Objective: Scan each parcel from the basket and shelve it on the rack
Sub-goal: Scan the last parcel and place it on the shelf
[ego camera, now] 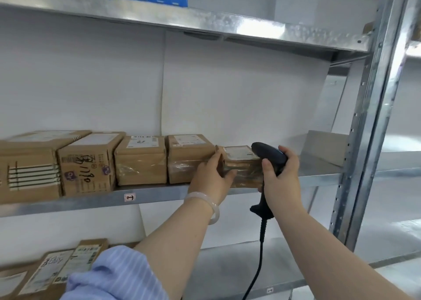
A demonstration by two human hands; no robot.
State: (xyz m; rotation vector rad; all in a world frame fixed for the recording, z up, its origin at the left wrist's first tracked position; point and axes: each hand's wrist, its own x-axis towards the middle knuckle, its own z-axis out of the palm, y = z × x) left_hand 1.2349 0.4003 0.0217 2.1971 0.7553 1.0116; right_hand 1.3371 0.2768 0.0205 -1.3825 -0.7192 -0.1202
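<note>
- The parcel [241, 165] lies straight ahead of me on the middle shelf [159, 194], flat and label up. It is at the right end of a row of boxes and touches, or all but touches, its neighbour box [190, 156].
- My left hand [211, 176] grasps the parcel at its left front corner. The thumb is on the front face and the fingers reach in where it meets the neighbour.
- My right hand [280, 176] is clenched round the scanner [268, 153]. The thumb sits at the parcel's right front edge, but I cannot tell whether it presses there.
- The scanner's head points left and hangs over the right part of the label, very close to it. Its cable [257, 265] drops towards the lower shelf.
- The parcel shows me a broad face, so I judge its long axis runs along the shelf edge; the depth is foreshortened and I am not sure.
- Both hands are at the parcel, one each side. Only the left holds it, so any push or squaring-up falls to that hand.
- Its front face looks about level with the shelf lip, a little forward of the row. I judge the coming move is a short push straight back, away from me.
- To the right the shelf runs on towards the post [364, 140].
- The basket is out of view.
</note>
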